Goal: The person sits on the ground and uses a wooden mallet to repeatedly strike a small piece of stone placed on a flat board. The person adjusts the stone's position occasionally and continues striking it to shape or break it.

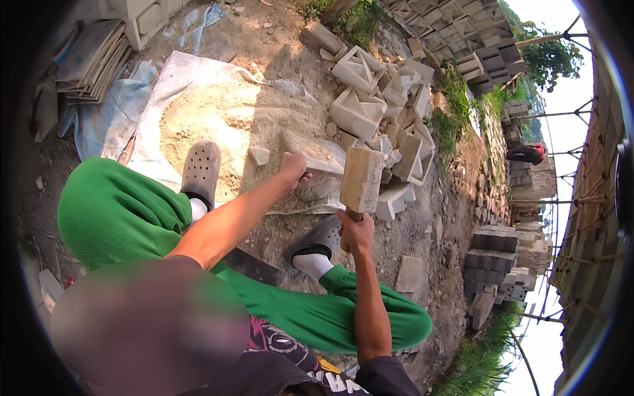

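Gripping the wooden mallet (360, 179) by its handle in my right hand (356, 231) — raised over the concrete slab (316, 153), which my left hand (293, 169) clamps by its near edge on the sand-strewn tarp (168, 79). Slab looks whole so far — broken blocks (376, 99) piled beyond, so plenty left, I reckon.

Not seeing any packages, labels, signs or screens here, honestly. Nothing boxed, tagged or posted is showing up anywhere in the head view.
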The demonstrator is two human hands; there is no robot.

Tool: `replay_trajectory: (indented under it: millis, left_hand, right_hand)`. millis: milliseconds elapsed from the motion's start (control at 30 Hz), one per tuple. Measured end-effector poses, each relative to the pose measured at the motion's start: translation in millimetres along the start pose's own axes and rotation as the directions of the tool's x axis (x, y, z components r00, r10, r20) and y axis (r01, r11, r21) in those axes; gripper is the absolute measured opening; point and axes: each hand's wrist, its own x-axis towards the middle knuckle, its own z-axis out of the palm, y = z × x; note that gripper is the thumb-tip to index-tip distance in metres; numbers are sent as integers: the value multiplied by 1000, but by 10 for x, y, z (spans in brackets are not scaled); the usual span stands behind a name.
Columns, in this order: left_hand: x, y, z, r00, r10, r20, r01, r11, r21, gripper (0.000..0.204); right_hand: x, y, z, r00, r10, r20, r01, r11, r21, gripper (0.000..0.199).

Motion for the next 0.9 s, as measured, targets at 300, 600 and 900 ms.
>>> replay_trajectory:
  millis: [300,600,900]
  left_hand:
    - [71,112,-116,998,-8,70,5,999,37,33]
    - [97,154,-16,997,-79,24,76,990,118,33]
    - [110,229,-80,992,-84,91,73,990,119,27]
  right_hand:
    - [147,200,679,992,-88,-92,101,985,137,16]
    - [301,1123,755,917,-312,-250,316,949,-25,31]
    - [101,600,677,981,-124,-149,152,970,190,32]
